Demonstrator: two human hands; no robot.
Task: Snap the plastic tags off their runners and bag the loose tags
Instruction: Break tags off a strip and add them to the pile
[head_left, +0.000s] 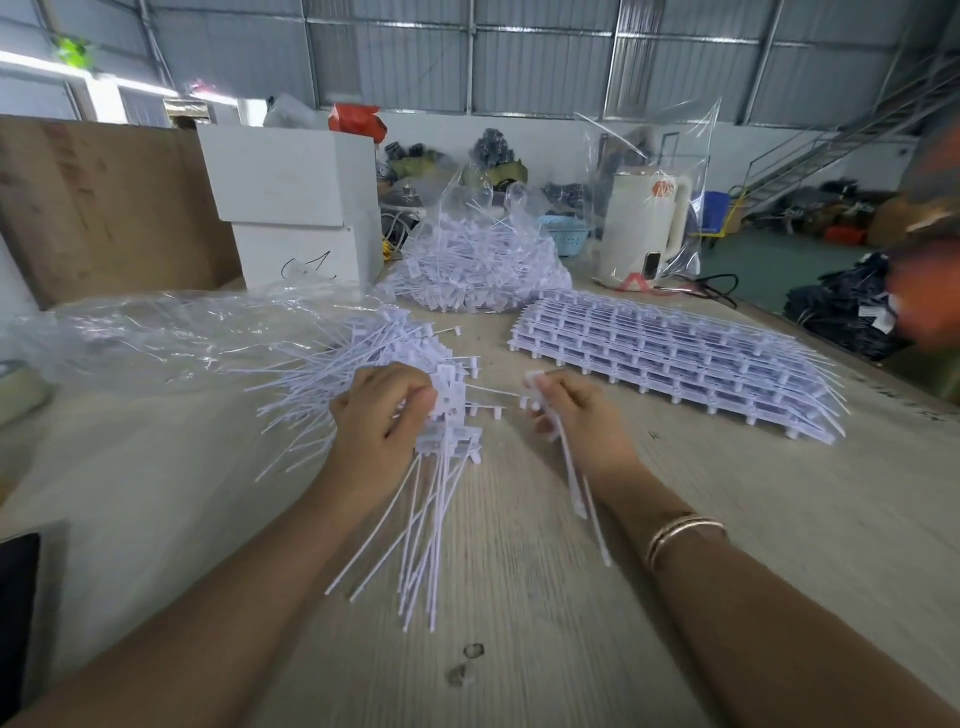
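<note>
My left hand (382, 415) grips a thick bunch of white plastic tags (441, 499) by their heads, and the long tails fan toward me over the wooden table (545, 623). My right hand (576, 410) pinches a few loose tags (579, 483), their tails hanging down past my wrist. A pile of loose tags (363, 348) lies at the mouth of a clear plastic bag (156, 332) on the left. A stack of unsnapped tag runners (675, 358) rests on the table to the right.
A second clear bag full of tags (478, 265) stands behind the hands. White boxes (296, 208) and a brown board (104, 208) stand at the back left. A white kettle in plastic (644, 228) sits at the back right. A dark phone (15, 613) lies at the left edge.
</note>
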